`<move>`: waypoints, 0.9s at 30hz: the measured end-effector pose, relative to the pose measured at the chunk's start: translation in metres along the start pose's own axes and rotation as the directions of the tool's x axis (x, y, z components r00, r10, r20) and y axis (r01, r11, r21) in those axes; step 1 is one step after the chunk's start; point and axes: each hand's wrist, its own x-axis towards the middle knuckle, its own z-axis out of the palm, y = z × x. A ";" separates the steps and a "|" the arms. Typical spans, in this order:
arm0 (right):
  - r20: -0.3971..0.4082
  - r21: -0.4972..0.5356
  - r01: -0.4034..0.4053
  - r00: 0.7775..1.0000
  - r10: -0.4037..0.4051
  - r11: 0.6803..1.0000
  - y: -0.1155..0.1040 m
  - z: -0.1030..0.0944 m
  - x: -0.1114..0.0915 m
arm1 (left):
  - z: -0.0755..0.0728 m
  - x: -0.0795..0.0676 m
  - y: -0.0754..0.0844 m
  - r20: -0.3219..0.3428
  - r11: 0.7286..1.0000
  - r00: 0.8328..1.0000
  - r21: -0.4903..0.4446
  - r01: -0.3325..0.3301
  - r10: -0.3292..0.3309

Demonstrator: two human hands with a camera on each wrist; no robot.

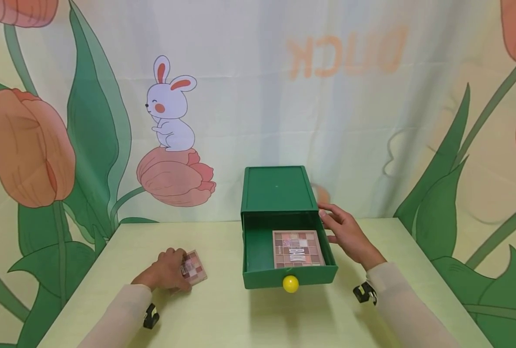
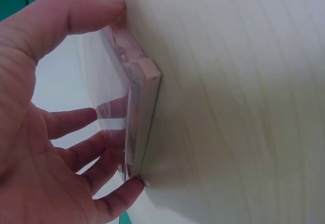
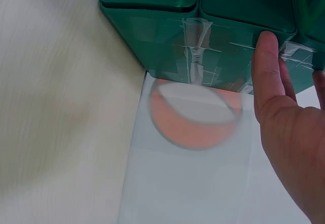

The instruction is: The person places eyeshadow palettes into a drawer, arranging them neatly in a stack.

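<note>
On the table at the left lies an eyeshadow palette (image 1: pixel 194 268) with a clear lid. My left hand (image 1: pixel 165 271) spans it, thumb at one edge and fingertips at the opposite edge, as the palette's pink side (image 2: pixel 148 76) shows in the left wrist view. A green drawer box (image 1: pixel 277 188) stands right of centre, its drawer (image 1: pixel 262 279) pulled out toward me. Inside the drawer, at its right side, a second eyeshadow palette (image 1: pixel 297 247) lies face up. My right hand (image 1: pixel 348 237) rests its extended fingers against the box's right side; the index finger (image 3: pixel 267 64) lies near an edge.
A yellow round knob (image 1: pixel 290 284) sticks out from the drawer front. Clear tape (image 3: pixel 195 51) runs over the side of the box. Behind the table (image 1: pixel 214 314) hangs a printed cloth (image 1: pixel 249 111) with tulips and a rabbit.
</note>
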 end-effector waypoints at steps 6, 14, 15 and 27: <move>0.003 0.004 0.001 1.000 -0.001 1.000 0.002 0.000 0.000 | 0.003 0.002 -0.003 -0.008 1.000 1.000 -0.002 0.004 -0.004; 0.008 0.003 0.006 1.000 -0.006 1.000 0.001 -0.001 0.001 | -0.004 0.001 -0.007 0.012 0.996 1.000 -0.083 0.014 -0.013; 0.006 0.005 0.005 1.000 -0.005 1.000 0.001 -0.001 0.001 | -0.005 0.000 -0.007 0.017 0.996 1.000 -0.084 0.021 -0.020; 0.015 -0.010 0.019 1.000 -0.019 1.000 0.001 -0.001 0.000 | -0.024 -0.005 -0.003 0.022 0.995 1.000 -0.095 -0.002 0.004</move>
